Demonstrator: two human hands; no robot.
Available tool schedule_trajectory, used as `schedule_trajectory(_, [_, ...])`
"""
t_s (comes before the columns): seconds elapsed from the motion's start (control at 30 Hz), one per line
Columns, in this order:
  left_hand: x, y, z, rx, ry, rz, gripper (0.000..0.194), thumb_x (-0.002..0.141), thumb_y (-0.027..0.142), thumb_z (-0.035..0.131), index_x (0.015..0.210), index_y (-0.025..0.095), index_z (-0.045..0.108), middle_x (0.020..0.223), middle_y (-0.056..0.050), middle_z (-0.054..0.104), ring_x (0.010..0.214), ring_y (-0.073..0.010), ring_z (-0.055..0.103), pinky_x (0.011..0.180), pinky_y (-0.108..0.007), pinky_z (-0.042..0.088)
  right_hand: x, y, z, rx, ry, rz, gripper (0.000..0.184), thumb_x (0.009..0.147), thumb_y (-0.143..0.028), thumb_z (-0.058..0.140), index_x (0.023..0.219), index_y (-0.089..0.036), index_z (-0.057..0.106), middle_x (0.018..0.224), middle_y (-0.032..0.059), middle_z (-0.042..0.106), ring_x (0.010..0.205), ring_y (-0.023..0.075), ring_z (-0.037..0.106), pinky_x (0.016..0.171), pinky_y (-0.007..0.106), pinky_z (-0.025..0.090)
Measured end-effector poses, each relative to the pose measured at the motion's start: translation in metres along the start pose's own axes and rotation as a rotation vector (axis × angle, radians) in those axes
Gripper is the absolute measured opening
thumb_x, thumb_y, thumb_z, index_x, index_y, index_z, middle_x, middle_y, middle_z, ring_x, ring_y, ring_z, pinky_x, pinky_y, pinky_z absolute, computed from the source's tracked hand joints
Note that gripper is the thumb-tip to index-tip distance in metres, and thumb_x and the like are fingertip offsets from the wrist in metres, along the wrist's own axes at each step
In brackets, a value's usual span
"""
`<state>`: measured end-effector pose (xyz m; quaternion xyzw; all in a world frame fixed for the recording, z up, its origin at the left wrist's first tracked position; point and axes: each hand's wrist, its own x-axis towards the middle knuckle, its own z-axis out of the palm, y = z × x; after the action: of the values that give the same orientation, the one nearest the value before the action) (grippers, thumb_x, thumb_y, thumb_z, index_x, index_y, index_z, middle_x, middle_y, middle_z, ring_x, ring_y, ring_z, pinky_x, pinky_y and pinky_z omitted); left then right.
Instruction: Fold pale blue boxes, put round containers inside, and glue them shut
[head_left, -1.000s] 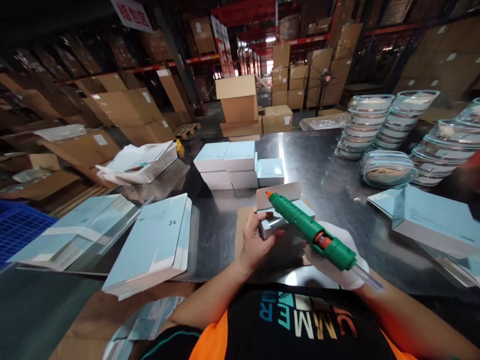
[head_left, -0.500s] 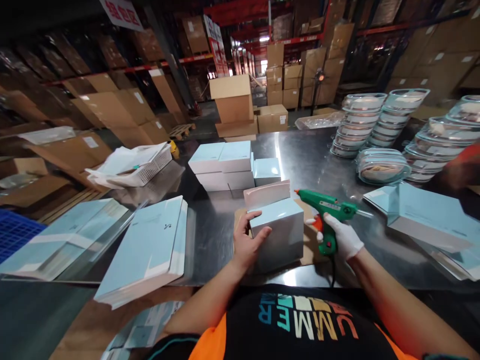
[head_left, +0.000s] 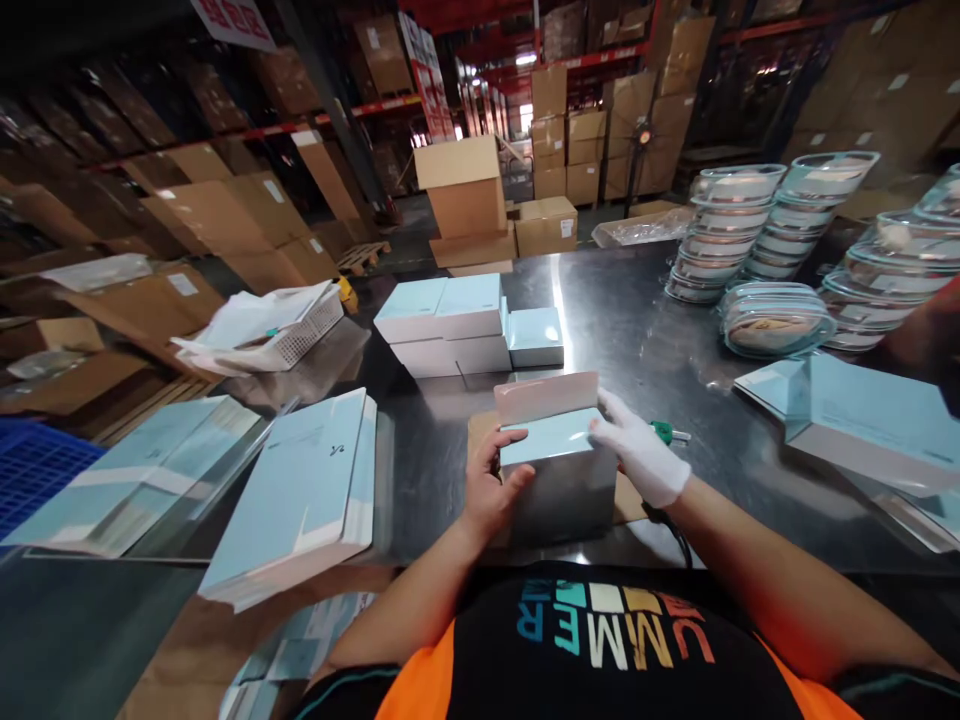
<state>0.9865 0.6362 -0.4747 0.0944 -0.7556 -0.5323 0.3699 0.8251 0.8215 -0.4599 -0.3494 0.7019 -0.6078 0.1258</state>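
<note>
A light-blue and white cardboard box [head_left: 559, 490] stands in front of me with its flap [head_left: 547, 398] raised at the far side. My left hand [head_left: 491, 485] is bare and grips the box's left side, thumb on the near face and fingers at the top edge. My right hand [head_left: 641, 450], in a white glove, holds the far right corner, its thumb on the blue top. Behind that hand, the green glue gun [head_left: 661, 432] lies on the table, mostly hidden. Under the box is a piece of brown cardboard [head_left: 628, 498].
On the metal table [head_left: 427, 450], finished-looking blue boxes [head_left: 442, 325] stand beyond my hands. Flat carton stacks [head_left: 292, 490] lie left, near a white basket [head_left: 300, 335]. Glass containers [head_left: 727, 235] are piled at right, behind a folded blue carton [head_left: 877, 420]. Another person's blurred arm [head_left: 919, 325] shows at the right edge.
My right hand has put the glue gun down on the table and moved left onto the box. My left hand stays on the box's left side.
</note>
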Motion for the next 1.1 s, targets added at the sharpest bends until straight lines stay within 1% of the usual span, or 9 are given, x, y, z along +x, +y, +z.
schedule_trajectory(0.13, [-0.004, -0.003, -0.004, 0.02, -0.025, 0.069, 0.058, 0.088, 0.073, 0.078, 0.108, 0.019, 0.078, 0.116, -0.014, 0.075, 0.11, -0.0299, 0.073, 0.093, -0.039, 0.058, 0.009, -0.009, 0.012, 0.015, -0.071, 0.004, 0.043, 0.092, -0.048, 0.06, 0.124, -0.02, 0.068, 0.117, 0.009, 0.077, 0.114, 0.03, 0.073, 0.106, 0.046, 0.06])
schedule_trajectory(0.23, [-0.004, -0.009, -0.001, -0.057, 0.054, 0.17, 0.047, 0.087, 0.061, 0.086, 0.107, 0.022, 0.07, 0.125, -0.013, 0.071, 0.125, -0.0306, 0.07, 0.104, -0.043, 0.056, 0.006, 0.002, -0.001, -0.028, -0.132, -0.156, 0.053, 0.086, -0.055, 0.076, 0.125, -0.02, 0.067, 0.126, 0.0124, 0.075, 0.12, 0.0327, 0.072, 0.107, 0.046, 0.059])
schedule_trajectory(0.33, [0.001, -0.011, -0.001, -0.202, 0.113, 0.248, 0.05, 0.085, 0.055, 0.092, 0.112, 0.027, 0.061, 0.115, -0.007, 0.072, 0.119, -0.0287, 0.075, 0.104, -0.047, 0.058, -0.001, 0.013, -0.013, -0.089, -0.17, -0.349, 0.054, 0.082, -0.052, 0.088, 0.123, -0.022, 0.07, 0.148, 0.0159, 0.066, 0.14, 0.0359, 0.063, 0.118, 0.052, 0.053])
schedule_trajectory(0.47, [0.01, -0.004, -0.013, -0.047, -0.128, 0.324, 0.036, 0.09, 0.059, 0.085, 0.102, 0.026, 0.078, 0.11, -0.01, 0.076, 0.125, -0.033, 0.073, 0.11, -0.056, 0.057, -0.012, 0.011, -0.015, -0.087, -0.279, -0.451, 0.026, 0.101, -0.036, 0.073, 0.125, -0.029, 0.076, 0.167, 0.0129, 0.053, 0.153, 0.0321, 0.055, 0.125, 0.054, 0.048])
schedule_trajectory(0.67, [0.012, 0.0, -0.025, 0.019, -0.255, 0.334, 0.035, 0.096, 0.065, 0.074, 0.096, 0.031, 0.085, 0.106, -0.009, 0.084, 0.129, -0.0345, 0.072, 0.114, -0.066, 0.054, -0.016, -0.005, -0.012, -0.159, -0.331, -0.554, 0.033, 0.104, -0.023, 0.065, 0.129, -0.039, 0.079, 0.16, 0.0035, 0.063, 0.151, 0.0299, 0.057, 0.127, 0.058, 0.046])
schedule_trajectory(0.8, [0.01, 0.0, -0.023, 0.003, -0.258, 0.351, 0.029, 0.095, 0.06, 0.079, 0.099, 0.031, 0.085, 0.105, -0.008, 0.085, 0.117, -0.0327, 0.078, 0.111, -0.065, 0.056, -0.016, -0.005, -0.014, -0.176, -0.346, -0.541, 0.032, 0.105, -0.025, 0.062, 0.126, -0.042, 0.079, 0.151, 0.0016, 0.07, 0.152, 0.0295, 0.056, 0.127, 0.06, 0.044])
schedule_trajectory(0.9, [0.012, 0.001, -0.022, -0.039, -0.255, 0.448, 0.027, 0.095, 0.05, 0.082, 0.117, 0.034, 0.083, 0.112, -0.007, 0.085, 0.123, -0.0323, 0.076, 0.109, -0.061, 0.058, -0.023, 0.007, -0.013, -0.158, -0.318, -0.503, 0.04, 0.103, -0.025, 0.065, 0.139, -0.041, 0.072, 0.165, 0.003, 0.057, 0.158, 0.029, 0.05, 0.129, 0.058, 0.042])
schedule_trajectory(1.03, [0.016, -0.005, -0.029, -0.031, -0.324, 0.52, 0.056, 0.091, 0.054, 0.083, 0.142, 0.035, 0.073, 0.131, -0.013, 0.08, 0.142, -0.0358, 0.066, 0.117, -0.063, 0.055, -0.043, 0.033, 0.0, -0.144, -0.229, -0.251, 0.101, 0.082, -0.039, 0.086, 0.171, -0.03, 0.038, 0.166, 0.0161, 0.053, 0.156, 0.0364, 0.052, 0.123, 0.055, 0.051])
schedule_trajectory(1.1, [0.017, -0.01, -0.037, 0.01, -0.374, 0.495, 0.084, 0.083, 0.067, 0.084, 0.157, 0.035, 0.061, 0.153, -0.019, 0.067, 0.154, -0.0393, 0.053, 0.125, -0.065, 0.046, -0.048, 0.042, 0.005, -0.113, -0.223, -0.112, 0.099, 0.077, -0.041, 0.087, 0.165, -0.025, 0.045, 0.153, 0.0177, 0.065, 0.143, 0.0379, 0.064, 0.114, 0.052, 0.059])
